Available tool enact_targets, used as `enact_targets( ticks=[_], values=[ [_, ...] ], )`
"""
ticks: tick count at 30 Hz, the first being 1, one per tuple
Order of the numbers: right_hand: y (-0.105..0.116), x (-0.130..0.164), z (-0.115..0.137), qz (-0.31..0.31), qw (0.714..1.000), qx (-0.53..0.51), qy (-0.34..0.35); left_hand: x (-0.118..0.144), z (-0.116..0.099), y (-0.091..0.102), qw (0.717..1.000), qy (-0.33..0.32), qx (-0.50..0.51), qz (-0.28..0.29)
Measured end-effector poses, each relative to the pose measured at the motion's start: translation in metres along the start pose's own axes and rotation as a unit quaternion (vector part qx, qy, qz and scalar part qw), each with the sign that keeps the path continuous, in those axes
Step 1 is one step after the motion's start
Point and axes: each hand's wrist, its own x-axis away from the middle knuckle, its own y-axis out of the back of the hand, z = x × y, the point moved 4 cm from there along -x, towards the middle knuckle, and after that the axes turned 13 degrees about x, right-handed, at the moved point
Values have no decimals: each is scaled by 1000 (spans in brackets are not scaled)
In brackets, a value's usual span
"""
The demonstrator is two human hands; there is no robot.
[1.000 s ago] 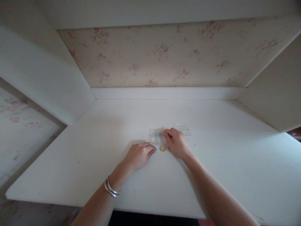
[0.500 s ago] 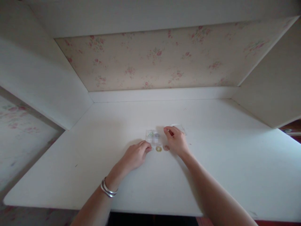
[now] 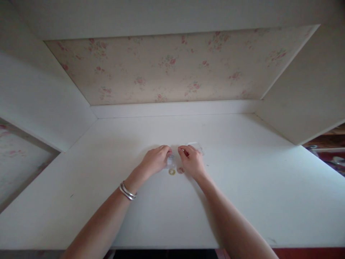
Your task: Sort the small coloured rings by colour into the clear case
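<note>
My left hand [image 3: 157, 159] is closed in a pinch over the far part of a small clear plastic case [image 3: 170, 164] with printing on it. What its fingertips hold, if anything, is hidden. My right hand [image 3: 192, 160] is also pinched, a short way to the right; a dark reddish patch shows between its fingers, too small to name. Just in front of the case lie a yellow coin-like disc [image 3: 171, 172] and, beside it, a reddish-brown coin-like disc [image 3: 180, 170]. Behind my right hand a second clear plastic piece [image 3: 198, 146] is partly covered.
The white desktop [image 3: 113, 216] is bounded by a low ledge [image 3: 172, 108] and flowered wallpaper at the back. White panels rise at left [image 3: 54, 97] and right [image 3: 296, 90]. A small dark mark [image 3: 71, 196] is on the left side.
My left hand has moved from a small pale ring-shaped thing beside the yellow disc, forward onto the clear case. That ring-shaped thing no longer shows. My right hand keeps its pinch. The view has shifted slightly.
</note>
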Motion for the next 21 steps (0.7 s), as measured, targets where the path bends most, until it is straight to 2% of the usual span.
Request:
enact_targets(
  ticks=[2, 5, 7, 10, 14, 18, 21],
  values=[
    [2, 0, 1, -1, 1000, 6, 2, -3, -1, -2, 1000, -3, -14, -2],
    [4, -1, 1, -8, 1000, 9, -5, 2, -2, 1, 999, -4, -21, -35],
    [6, -1, 2, -12, 1000, 4, -6, 11, -4, 6, 998, -6, -12, -55],
    [7, 0, 4, -12, 1000, -11, -4, 32, -8, 6, 998, -40, 28, -38],
    [6, 3, 7, -3, 999, -30, -18, 59, -10, -8, 996, -46, 76, 1],
    [5, 6, 6, 6, 999, -22, -48, 70, -7, -24, 995, -36, 86, -17],
    [6, 6, 5, 7, 998, -19, -54, 70, -7, -28, 996, -40, 78, -21]
  ],
)
